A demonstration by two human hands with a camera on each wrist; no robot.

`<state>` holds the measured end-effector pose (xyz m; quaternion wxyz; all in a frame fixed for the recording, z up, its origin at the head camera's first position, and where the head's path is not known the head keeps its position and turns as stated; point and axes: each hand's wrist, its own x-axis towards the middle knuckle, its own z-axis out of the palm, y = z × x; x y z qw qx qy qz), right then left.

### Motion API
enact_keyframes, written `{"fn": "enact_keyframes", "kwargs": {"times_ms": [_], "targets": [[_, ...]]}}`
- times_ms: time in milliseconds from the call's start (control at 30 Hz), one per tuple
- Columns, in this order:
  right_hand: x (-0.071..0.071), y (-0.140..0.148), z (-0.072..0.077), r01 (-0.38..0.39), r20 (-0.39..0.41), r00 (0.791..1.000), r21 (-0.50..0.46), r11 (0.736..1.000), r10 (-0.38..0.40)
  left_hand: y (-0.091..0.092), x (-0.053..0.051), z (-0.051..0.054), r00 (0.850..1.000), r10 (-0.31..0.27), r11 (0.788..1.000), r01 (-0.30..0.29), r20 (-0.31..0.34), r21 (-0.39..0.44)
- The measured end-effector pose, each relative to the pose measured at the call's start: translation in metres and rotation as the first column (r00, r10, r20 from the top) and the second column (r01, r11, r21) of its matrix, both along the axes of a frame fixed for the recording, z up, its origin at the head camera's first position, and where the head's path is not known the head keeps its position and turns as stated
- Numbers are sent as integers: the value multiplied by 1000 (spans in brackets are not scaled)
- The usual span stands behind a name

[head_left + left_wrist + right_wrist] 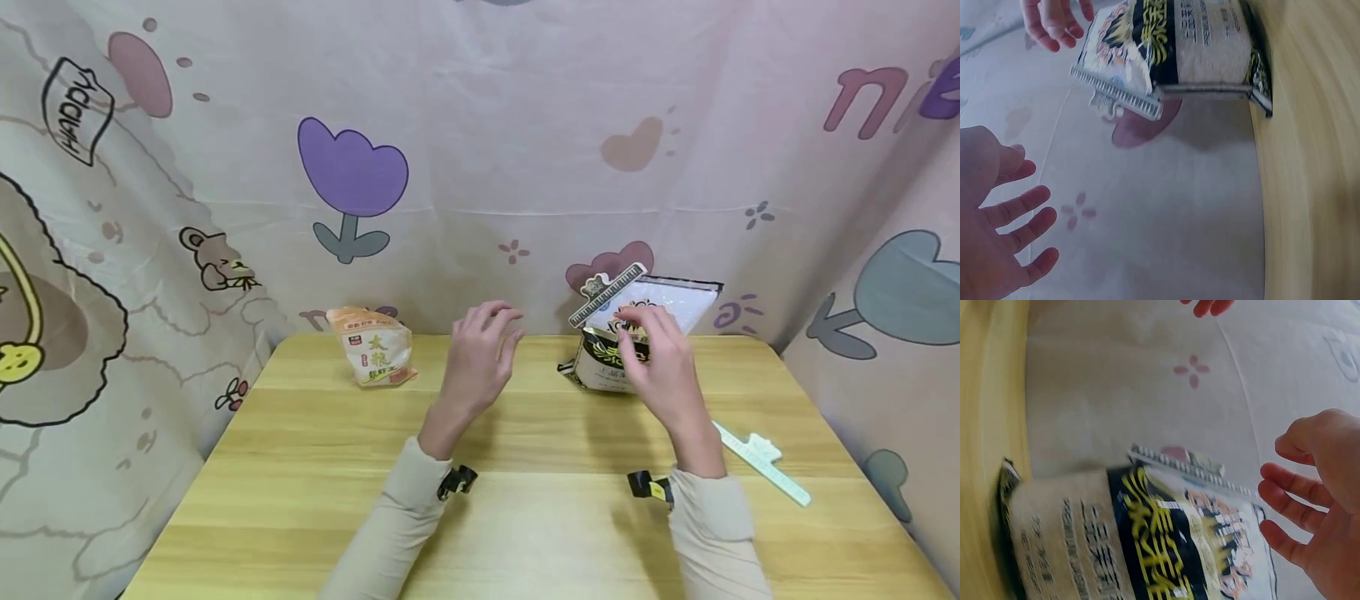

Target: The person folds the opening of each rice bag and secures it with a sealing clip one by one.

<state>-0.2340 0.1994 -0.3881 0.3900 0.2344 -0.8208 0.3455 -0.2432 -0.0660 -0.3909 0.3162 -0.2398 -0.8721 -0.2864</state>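
A rice bag point(600, 367), dark-banded with yellow lettering, stands at the back right of the table. Across its folded top corner sits a pale toothed sealing clip point(609, 296), tilted. My right hand point(663, 358) hovers in front of the bag, fingers loosely bent, holding nothing; the right wrist view shows a gap between its fingertips and the bag point(1079, 537). To the left my left hand point(480, 354) is raised over the table with fingers spread and nothing in it. Its palm point(985, 231) faces the bag in the left wrist view.
A small orange-and-white pouch point(375, 348) stands at the back left. On the right of the table lies a mint-green sealing clip point(761, 462). A patterned curtain point(480, 167) hangs behind the wooden table point(525, 525).
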Motion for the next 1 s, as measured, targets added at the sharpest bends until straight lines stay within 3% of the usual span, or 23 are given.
{"fn": "enact_keyframes", "kwargs": {"times_ms": [133,533,667,767,1000], "targets": [[-4,-14,-1,-40,6,999,23,999,40,-23,8,-5,1000,28,999,-28,-5,30],[-12,-66,-3,-106,92,991,91,990,98,-101,17,-14,990,138,989,-136,-32,50],[-17,-87,-5,-135,116,986,150,979,119,-123,15,-14,981,176,983,-170,-83,75],[-21,-100,-13,-138,136,984,169,976,116,-137,13,-14,976,187,980,-178,-112,90],[-25,-130,-37,-156,155,979,180,971,128,-162,15,-23,969,226,970,-215,-96,113]]}}
